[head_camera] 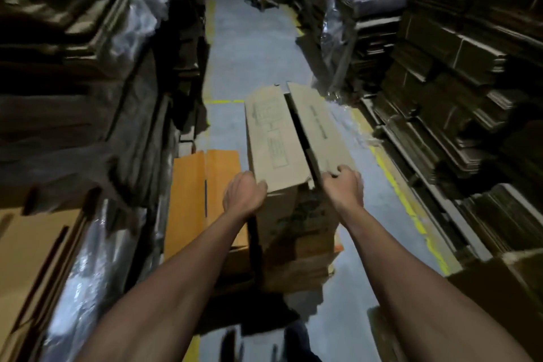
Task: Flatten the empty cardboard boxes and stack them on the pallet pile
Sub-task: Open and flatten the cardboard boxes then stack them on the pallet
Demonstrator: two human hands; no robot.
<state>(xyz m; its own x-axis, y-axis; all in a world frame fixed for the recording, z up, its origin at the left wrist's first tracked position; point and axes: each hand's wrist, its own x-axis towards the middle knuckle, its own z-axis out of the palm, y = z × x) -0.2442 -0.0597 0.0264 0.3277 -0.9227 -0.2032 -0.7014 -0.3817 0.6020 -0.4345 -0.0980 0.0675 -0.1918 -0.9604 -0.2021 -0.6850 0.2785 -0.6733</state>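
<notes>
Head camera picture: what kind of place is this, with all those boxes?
Probably a warehouse aisle for cardboard. Tall stacks of flattened brown cardboard line both sides, yellow painted lines edge the grey concrete floor, and both hands grip a printed brown cardboard box.

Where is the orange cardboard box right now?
In the head view, the orange cardboard box sits lower centre-left, just left of the brown box both hands grip, beside the left-hand stacks.
</notes>
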